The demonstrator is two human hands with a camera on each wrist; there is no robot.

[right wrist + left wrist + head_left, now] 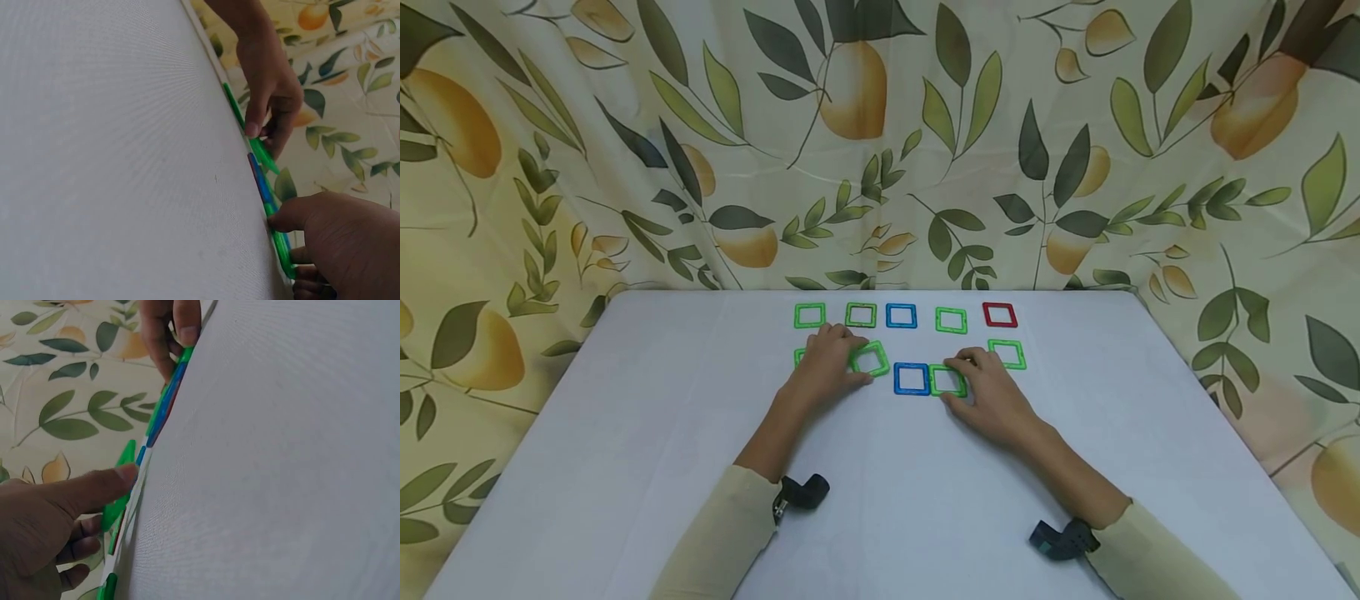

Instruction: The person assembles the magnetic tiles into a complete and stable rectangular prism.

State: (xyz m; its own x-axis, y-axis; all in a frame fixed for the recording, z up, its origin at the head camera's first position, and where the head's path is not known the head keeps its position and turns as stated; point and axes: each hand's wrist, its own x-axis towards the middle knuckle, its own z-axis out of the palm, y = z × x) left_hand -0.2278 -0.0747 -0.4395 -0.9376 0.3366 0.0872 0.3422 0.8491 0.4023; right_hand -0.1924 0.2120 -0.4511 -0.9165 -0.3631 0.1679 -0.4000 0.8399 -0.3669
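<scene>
My left hand (829,364) pinches a green square magnetic tile frame (870,358) between thumb and fingers. In the left wrist view that green tile (119,494) is tilted, its edge raised off the cloth. My right hand (992,392) grips another green square tile (948,380) by its right side, thumb at the near edge and fingers at the far edge. This tile lies flat, edge to edge with a blue square tile (912,378) on its left. Part of one more green tile (799,357) shows behind my left hand.
Along the table's far side lie green tiles (809,315), a blue tile (901,316) and a red tile (1000,314). Another green tile (1007,354) sits just beyond my right hand. A white cloth (647,433) covers the table; a leaf-and-fruit patterned curtain (880,192) hangs behind it.
</scene>
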